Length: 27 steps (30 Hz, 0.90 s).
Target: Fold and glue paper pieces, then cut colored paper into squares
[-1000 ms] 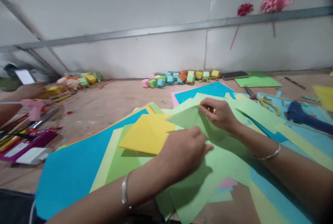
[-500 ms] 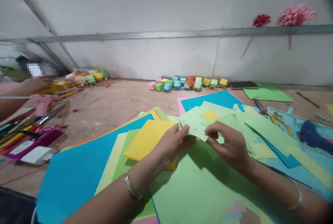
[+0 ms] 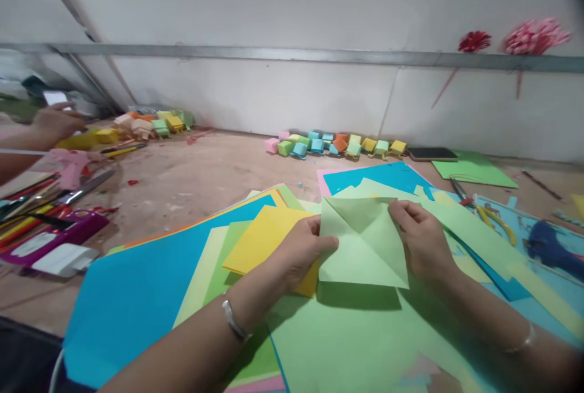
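Note:
A light green paper square (image 3: 362, 244) with diagonal creases is held up just above the table, facing me. My left hand (image 3: 296, 256) pinches its left edge, and my right hand (image 3: 422, 241) grips its right edge near the top corner. Under it lie large sheets: a light green sheet (image 3: 351, 338), a yellow sheet (image 3: 264, 235) and a blue sheet (image 3: 137, 295). Both wrists wear a thin metal bangle.
A row of small folded paper cubes (image 3: 335, 145) lines the wall. A blue glue gun (image 3: 550, 247), yellow-handled pliers (image 3: 495, 222) and a dark phone (image 3: 431, 154) lie at the right. Another person's hand (image 3: 52, 125), a pink glue gun (image 3: 70, 165) and pencils (image 3: 27, 222) are at the left.
The small green paper went from lying among the sheets to being lifted and opened flat between both hands. The camera view shifted slightly left and down.

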### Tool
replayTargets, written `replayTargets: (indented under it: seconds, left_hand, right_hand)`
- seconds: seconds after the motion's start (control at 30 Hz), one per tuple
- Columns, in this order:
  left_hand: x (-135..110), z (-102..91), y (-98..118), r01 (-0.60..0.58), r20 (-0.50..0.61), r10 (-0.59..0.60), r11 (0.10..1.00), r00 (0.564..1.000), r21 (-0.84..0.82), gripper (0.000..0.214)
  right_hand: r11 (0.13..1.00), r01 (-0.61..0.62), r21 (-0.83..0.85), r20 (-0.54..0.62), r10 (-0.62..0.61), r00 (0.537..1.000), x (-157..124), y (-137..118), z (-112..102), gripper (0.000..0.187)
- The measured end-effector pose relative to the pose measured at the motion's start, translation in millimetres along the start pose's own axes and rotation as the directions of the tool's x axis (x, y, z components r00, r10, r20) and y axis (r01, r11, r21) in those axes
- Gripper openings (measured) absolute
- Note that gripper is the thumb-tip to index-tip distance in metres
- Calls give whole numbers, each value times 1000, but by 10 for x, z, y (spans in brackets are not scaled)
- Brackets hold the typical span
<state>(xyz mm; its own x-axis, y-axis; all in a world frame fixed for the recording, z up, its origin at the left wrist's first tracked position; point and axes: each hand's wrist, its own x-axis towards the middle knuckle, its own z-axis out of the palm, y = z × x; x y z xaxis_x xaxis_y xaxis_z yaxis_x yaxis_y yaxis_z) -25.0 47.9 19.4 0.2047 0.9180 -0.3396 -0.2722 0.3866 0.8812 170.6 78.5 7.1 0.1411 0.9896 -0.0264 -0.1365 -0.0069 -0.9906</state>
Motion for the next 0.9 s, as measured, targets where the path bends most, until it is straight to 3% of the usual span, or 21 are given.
replayTargets:
  seconds: [0.2,0.33,0.63,0.9]
  left_hand:
    - [-1,-20,82,20,6,-19,999,1000,-33,32]
    - [17,-51,89,4,-61,-4,1000,998,4,34]
    - [51,-81,111,-66,-142,67,998,988,10,29]
    - [66,-97,62,-39,-229,58,996,972,85,32]
  right_hand:
    - [1000,-7,-16,15,7,1000,71,63,-58,41]
    - [999,1,-45,59,2,998,91,73,-66,41]
    - [990,-58,-131,288,94,953,22,93,-17,43]
    - [986,12,-166,299,38,954,-41,63,-11,36]
